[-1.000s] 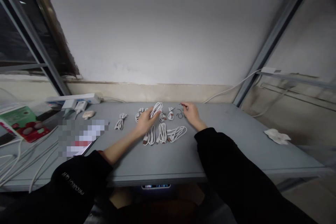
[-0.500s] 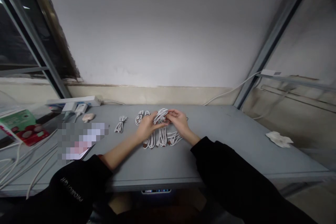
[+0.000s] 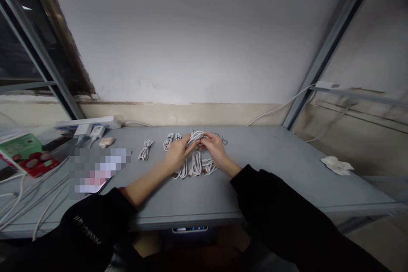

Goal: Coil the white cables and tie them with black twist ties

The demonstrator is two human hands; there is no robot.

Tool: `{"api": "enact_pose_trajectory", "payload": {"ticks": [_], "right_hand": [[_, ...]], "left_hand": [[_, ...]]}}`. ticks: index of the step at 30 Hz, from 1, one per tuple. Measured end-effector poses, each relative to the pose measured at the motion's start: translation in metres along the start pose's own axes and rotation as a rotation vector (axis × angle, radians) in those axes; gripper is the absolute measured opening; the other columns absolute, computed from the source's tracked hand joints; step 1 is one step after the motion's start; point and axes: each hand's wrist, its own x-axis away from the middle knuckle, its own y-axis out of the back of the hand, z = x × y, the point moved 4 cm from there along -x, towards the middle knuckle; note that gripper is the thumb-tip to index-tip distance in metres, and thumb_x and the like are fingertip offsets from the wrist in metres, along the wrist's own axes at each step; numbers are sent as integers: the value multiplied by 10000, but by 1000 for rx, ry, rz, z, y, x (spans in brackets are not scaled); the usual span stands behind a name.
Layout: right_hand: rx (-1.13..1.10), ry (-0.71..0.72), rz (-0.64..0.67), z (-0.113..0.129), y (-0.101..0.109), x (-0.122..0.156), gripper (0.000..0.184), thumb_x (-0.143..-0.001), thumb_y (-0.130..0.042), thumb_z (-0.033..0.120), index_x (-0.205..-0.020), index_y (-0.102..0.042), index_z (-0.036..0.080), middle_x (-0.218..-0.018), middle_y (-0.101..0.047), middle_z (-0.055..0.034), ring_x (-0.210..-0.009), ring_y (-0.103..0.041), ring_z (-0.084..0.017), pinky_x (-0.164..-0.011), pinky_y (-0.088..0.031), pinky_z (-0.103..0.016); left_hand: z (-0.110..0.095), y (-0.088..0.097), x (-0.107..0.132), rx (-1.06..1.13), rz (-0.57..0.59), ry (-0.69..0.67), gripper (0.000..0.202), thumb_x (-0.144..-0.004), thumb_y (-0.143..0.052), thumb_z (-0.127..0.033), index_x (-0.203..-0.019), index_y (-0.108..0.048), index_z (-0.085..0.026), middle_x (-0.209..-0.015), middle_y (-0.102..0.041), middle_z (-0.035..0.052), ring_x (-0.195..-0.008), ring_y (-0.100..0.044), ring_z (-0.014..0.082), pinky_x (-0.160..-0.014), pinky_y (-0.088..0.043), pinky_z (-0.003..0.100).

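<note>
My left hand [image 3: 178, 154] and my right hand [image 3: 215, 146] meet over a bundled white cable [image 3: 194, 138], and both hold it. Just below them on the grey table [image 3: 255, 182] lie several other white cable bundles, such as one [image 3: 196, 163] directly under my hands and one [image 3: 208, 165] by my right wrist. Further left rest two more bundles [image 3: 145, 150] [image 3: 168, 141]. A thin dark wire [image 3: 222, 139] lies just beyond my right hand.
A white power strip [image 3: 87, 122] with a plugged-in charger sits at the table's back left. Nearby are a small beige object [image 3: 106, 142], a pixelated patch [image 3: 98, 170], a green-and-red package [image 3: 30, 155] and loose white cables [image 3: 32, 199]. A crumpled white tissue [image 3: 337, 165] lies at the right.
My right hand has moved left from the dark wire to join my left hand on the white cable. The hands have drawn closer, and the bundle now looks tighter.
</note>
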Motion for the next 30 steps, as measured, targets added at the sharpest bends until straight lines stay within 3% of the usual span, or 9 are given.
{"api": "enact_pose_trajectory", "payload": {"ticks": [4,8,14,20,24,30], "right_hand": [[-14,35,88,1,-5,2,239,-640,-734,289,-863,-717,206,-829,-736,-22,-752,-671,-164,-603,-503,-252],[-24,56,89,-1,-6,1,337,-626,-791,344,-932,-728,217,-946,-750,-51,-845,-695,-199,-705,-560,-315],[97,163,88,0,-4,3,493,-708,-744,457,-1119,-690,192,-872,-744,-53,-703,-679,-174,-758,-568,-362],[241,293,63,-2,-4,8,465,-818,-632,436,-1222,-653,207,-877,-724,-46,-684,-650,-160,-726,-562,-350],[275,310,-42,-2,-1,9,402,-803,-631,434,-1123,-697,200,-826,-731,-45,-621,-643,-168,-697,-569,-365],[226,306,-150,6,1,11,235,-733,-674,440,-785,-664,211,-762,-723,-35,-608,-662,-173,-611,-580,-327]], "left_hand": [[1,3,-1,73,-63,14,294,-943,-416,-443,-806,-530,-210,-624,-533,-1,-599,-515,162,-583,-311,257],[1,4,-3,180,-91,27,289,-937,-424,-410,-783,-550,-199,-585,-484,-21,-561,-464,140,-573,-312,252],[5,-4,-5,294,-58,74,337,-942,-408,-442,-796,-560,-178,-567,-451,-38,-543,-438,125,-559,-315,249],[7,-7,-7,348,-50,82,342,-953,-405,-440,-827,-569,-168,-597,-492,-37,-542,-441,113,-572,-334,242],[4,-10,-6,381,-15,93,375,-951,-399,-462,-808,-580,-166,-570,-485,-43,-520,-432,108,-555,-336,238],[3,-14,-5,466,13,135,420,-934,-400,-525,-842,-602,-168,-521,-454,-48,-506,-434,122,-529,-326,249]]}}
